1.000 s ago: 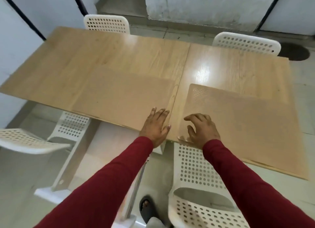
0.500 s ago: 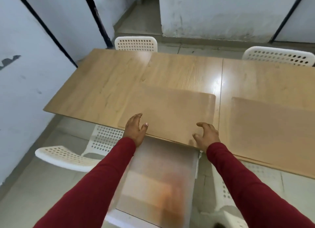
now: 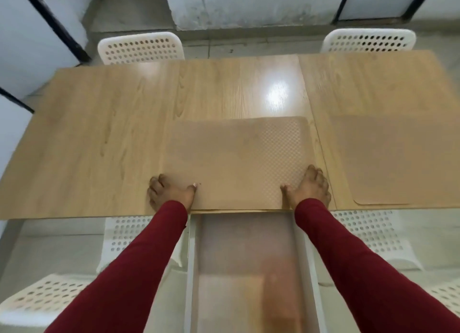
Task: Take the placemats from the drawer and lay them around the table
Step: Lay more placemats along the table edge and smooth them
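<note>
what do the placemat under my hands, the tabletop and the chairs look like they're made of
Placemat: probably thin plastic or vinyl, tan and matte, judging by its embossed checker texture and rounded corners. Tabletop: wood-look surface, likely laminate or veneer, semi-glossy; printed-looking grain and a bright light reflection suggest that. Chairs: apparently moulded white plastic, perforated with rows of holes.

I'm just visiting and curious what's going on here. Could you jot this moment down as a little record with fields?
Setting: wooden table with white perforated chairs around it
Placemats out: two, near placemat and right placemat
Left hand: at the near placemat's left corner
Right hand: at its right corner
Drawer: open under the table's near edge; contents blurred
Far side: no placemats yet
</note>
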